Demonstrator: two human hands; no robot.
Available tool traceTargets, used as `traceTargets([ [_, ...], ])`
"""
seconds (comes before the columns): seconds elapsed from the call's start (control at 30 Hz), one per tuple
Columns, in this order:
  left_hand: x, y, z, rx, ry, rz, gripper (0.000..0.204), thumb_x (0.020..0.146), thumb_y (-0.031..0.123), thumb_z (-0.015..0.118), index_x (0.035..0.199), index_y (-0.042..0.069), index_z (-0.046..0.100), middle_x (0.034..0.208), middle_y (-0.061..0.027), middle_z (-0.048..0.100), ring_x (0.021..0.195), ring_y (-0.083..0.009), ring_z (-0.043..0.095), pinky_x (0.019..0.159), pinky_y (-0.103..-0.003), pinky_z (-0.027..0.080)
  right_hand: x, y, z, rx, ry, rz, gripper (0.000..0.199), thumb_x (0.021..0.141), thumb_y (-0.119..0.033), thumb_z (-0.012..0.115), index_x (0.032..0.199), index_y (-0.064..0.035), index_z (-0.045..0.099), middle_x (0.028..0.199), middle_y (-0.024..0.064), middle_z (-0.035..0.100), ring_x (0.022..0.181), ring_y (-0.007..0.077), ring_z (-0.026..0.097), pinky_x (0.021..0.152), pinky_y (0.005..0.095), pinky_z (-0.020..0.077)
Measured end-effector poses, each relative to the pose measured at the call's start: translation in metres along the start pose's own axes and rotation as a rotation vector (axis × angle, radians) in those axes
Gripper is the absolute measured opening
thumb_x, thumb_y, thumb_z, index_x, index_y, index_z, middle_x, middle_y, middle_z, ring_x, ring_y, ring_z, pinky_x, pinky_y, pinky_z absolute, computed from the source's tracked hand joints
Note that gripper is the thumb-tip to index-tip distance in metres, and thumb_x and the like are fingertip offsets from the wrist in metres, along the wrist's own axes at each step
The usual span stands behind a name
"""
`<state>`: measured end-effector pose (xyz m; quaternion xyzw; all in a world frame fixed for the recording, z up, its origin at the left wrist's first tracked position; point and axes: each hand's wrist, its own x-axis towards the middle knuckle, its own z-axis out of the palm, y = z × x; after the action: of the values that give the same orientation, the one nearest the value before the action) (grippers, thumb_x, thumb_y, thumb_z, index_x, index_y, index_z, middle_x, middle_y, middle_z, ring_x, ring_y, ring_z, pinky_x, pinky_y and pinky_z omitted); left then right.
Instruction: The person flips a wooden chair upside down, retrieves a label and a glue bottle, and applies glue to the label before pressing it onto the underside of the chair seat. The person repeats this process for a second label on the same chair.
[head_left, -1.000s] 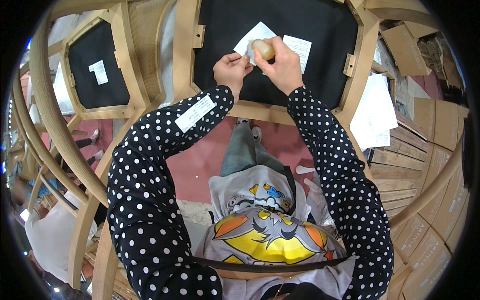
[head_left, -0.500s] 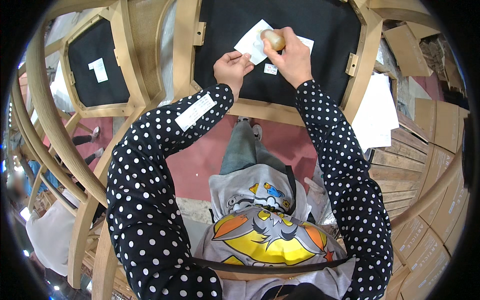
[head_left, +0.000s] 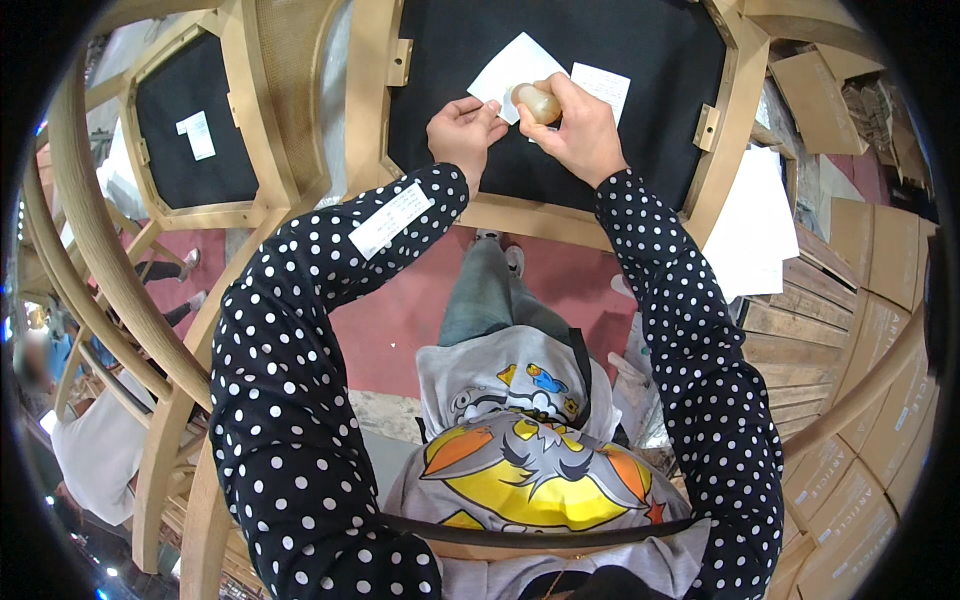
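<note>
My right hand [head_left: 583, 130] is wrapped round a small translucent yellowish bottle [head_left: 541, 104], tipped with its end against a white paper slip [head_left: 514, 62]. A lower corner of that slip is pinched between the fingers of my left hand [head_left: 467, 132]. The slip lies over the black underside panel [head_left: 640, 30] of a light wooden chair frame [head_left: 735, 110]. Just right of it, a printed white label [head_left: 601, 88] sits on the panel, partly behind my right hand. The bottle's very tip is hard to make out.
On the left stands another upturned chair with a black panel [head_left: 225, 130] and a white label [head_left: 196, 136]. White sheets [head_left: 752, 225] lie on wooden slats [head_left: 795, 325] at right, by stacked cardboard boxes [head_left: 865, 430]. Curved chair parts [head_left: 110, 230] arch close along my left; a person [head_left: 100, 450] is beyond.
My right hand has brought the bottle down from the slip's upper part to its lower right edge. More of the printed label shows; the small label below is now mostly covered. My left hand stays put.
</note>
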<state>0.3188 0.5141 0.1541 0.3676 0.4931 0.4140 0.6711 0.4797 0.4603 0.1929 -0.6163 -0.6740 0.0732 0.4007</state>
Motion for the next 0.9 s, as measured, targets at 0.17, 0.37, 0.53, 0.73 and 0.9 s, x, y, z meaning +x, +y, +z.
traceTargets([
  [0.17,0.001,-0.001,0.000,0.017,-0.002,-0.005,0.028,0.095,0.005,0.070,0.112,-0.011,0.056,0.100,-0.0182,0.070,0.081,-0.0189,0.071,0.073,-0.028,0.063,0.002,0.006,-0.004,-0.018,0.209,0.100,0.034,0.085,-0.033,0.077,0.094,-0.0037,0.062,0.079,0.0149,0.070,0.068,0.0321,0.070,0.061,0.0390,0.0561],
  [0.37,0.000,0.001,0.001,-0.012,-0.009,0.001,0.027,0.095,0.005,0.069,0.112,-0.011,0.056,0.100,-0.0181,0.070,0.081,-0.0188,0.071,0.073,-0.028,0.063,-0.012,-0.002,0.005,-0.025,0.060,-0.045,0.033,0.082,-0.030,0.078,0.092,-0.0042,0.060,0.081,0.0162,0.069,0.073,0.0336,0.070,0.065,0.0412,0.0564],
  [0.53,-0.001,0.001,0.002,0.028,0.011,0.003,0.026,0.095,0.004,0.069,0.112,-0.011,0.057,0.101,-0.0190,0.070,0.083,-0.0197,0.072,0.074,-0.028,0.063,-0.010,0.006,-0.004,-0.011,0.225,0.150,0.031,0.081,-0.029,0.080,0.090,-0.0038,0.065,0.081,0.0150,0.070,0.070,0.0314,0.070,0.064,0.0385,0.0569],
  [0.73,0.000,0.001,0.001,0.030,0.006,0.003,0.026,0.095,0.004,0.069,0.112,-0.011,0.057,0.101,-0.0193,0.070,0.083,-0.0199,0.072,0.073,-0.028,0.063,-0.026,-0.006,0.004,0.001,0.100,0.044,0.031,0.079,-0.026,0.081,0.092,-0.0039,0.064,0.079,0.0150,0.070,0.072,0.0323,0.071,0.065,0.0398,0.0569],
  [0.9,0.000,0.000,0.001,0.016,0.007,0.005,0.026,0.095,0.004,0.070,0.112,-0.011,0.057,0.100,-0.0182,0.069,0.081,-0.0196,0.071,0.073,-0.028,0.063,-0.025,0.003,0.002,0.018,0.223,0.093,0.030,0.079,-0.026,0.082,0.087,-0.0034,0.063,0.076,0.0153,0.069,0.066,0.0310,0.070,0.060,0.0372,0.0567],
])
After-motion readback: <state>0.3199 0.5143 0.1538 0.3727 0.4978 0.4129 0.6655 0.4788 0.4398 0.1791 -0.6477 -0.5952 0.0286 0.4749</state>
